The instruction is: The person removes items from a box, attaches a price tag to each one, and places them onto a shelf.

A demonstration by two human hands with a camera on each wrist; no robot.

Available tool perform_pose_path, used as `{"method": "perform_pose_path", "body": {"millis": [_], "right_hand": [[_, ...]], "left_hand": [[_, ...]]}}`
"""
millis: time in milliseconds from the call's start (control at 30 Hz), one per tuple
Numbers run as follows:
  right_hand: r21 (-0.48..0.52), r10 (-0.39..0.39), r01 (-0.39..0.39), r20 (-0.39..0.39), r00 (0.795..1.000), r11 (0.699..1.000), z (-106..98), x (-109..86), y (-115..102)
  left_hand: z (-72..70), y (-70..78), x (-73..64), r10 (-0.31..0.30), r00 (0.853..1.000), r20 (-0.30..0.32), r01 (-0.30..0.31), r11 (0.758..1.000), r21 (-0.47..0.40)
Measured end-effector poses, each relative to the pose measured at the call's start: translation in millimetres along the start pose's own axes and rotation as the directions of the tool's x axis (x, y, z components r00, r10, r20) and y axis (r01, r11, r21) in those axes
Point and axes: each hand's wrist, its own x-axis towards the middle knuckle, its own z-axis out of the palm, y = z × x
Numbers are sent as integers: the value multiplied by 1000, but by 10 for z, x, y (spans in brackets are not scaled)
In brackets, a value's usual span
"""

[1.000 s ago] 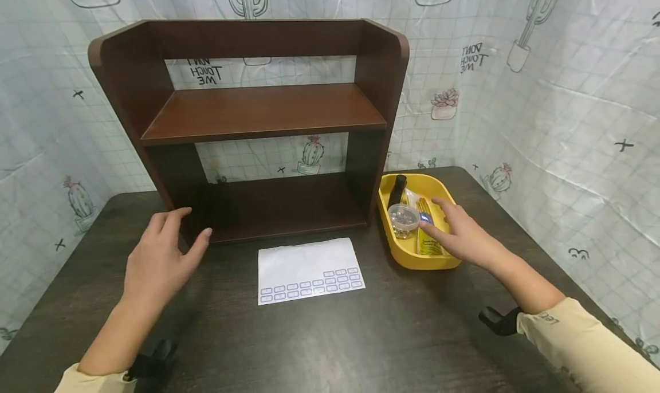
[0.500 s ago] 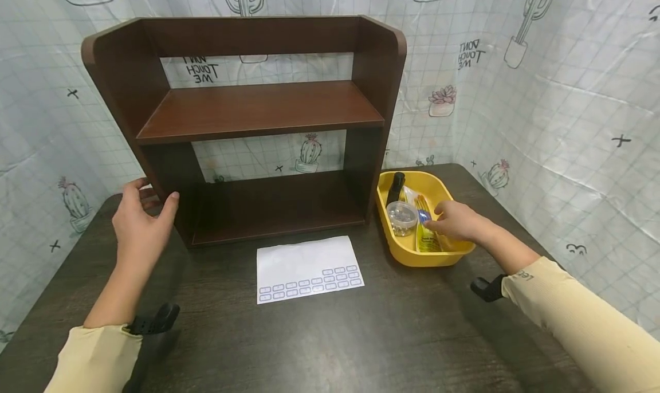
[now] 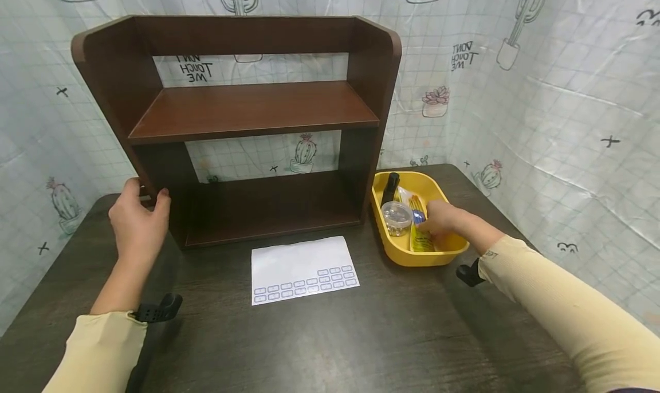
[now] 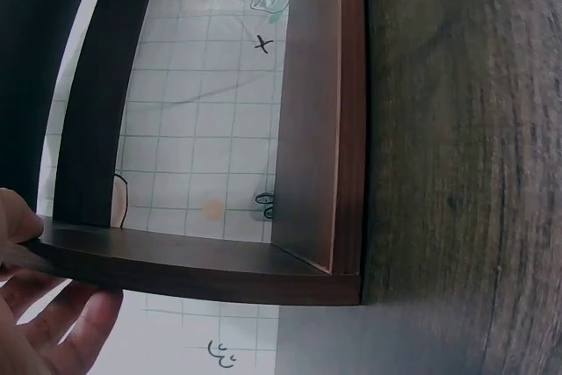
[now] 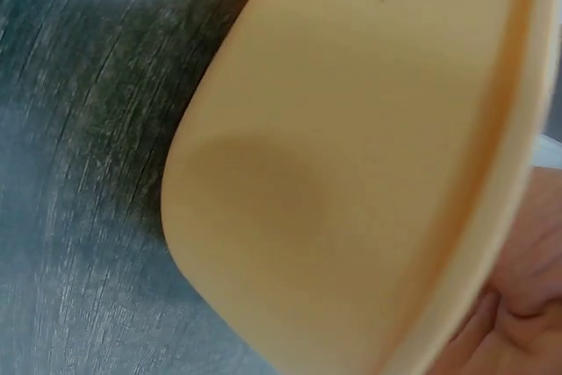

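Note:
My left hand [image 3: 136, 221] grips the left side panel of a dark brown two-tier desktop shelf [image 3: 252, 109], thumb at the front edge and fingers behind. The left wrist view shows that thumb and the fingers [image 4: 83, 322] on either side of the panel [image 4: 202, 274]. My right hand [image 3: 444, 216] reaches into a yellow basket [image 3: 397, 254] right of the shelf. Its fingers are bent down at a clear and yellow packet [image 3: 421, 241] with yellow sticks; the fingertips are hidden, so I cannot tell whether they hold it. In the right wrist view the basket's wall [image 5: 351, 129] covers most of the hand.
Beside the packet in the basket are a round clear-lidded tub [image 3: 397, 216] of small pieces and a black cylindrical item [image 3: 391, 188]. A white paper sheet [image 3: 299, 261] with printed blue boxes lies on the dark table [image 3: 309, 347] before the shelf. Patterned curtains [image 3: 577, 124] close off the back and sides.
My left hand has moved left and taken hold of the shelf's side panel. The right hand has lowered into the basket, its fingers bending down to the packet.

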Motion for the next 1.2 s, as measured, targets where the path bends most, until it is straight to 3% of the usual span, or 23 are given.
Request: {"method": "perform_pose_path", "body": {"millis": [167,400,900,1033,1200], "right_hand": [[34,4,-5,32,999,999,22,30,-8],[39,20,-21,13,1000,999,69,71,-44],[50,15,-11,-90,996,999,153,69,-63],[123,45,-37,-61,997,992,135,31,-54],[258,93,-81,-34,995,963,109,-24,-38]], "left_hand": [[-10,20,0,8,1000,-3,-8,1000,16],[-22,-2,-5,-3,1000,2,3,1000,24],[-63,1,-10,13,994,104,-19,998,59],[-70,13,-18,13,993,118,-19,998,53],[-83,15,-14,6,990,143,-15,998,60]]}}
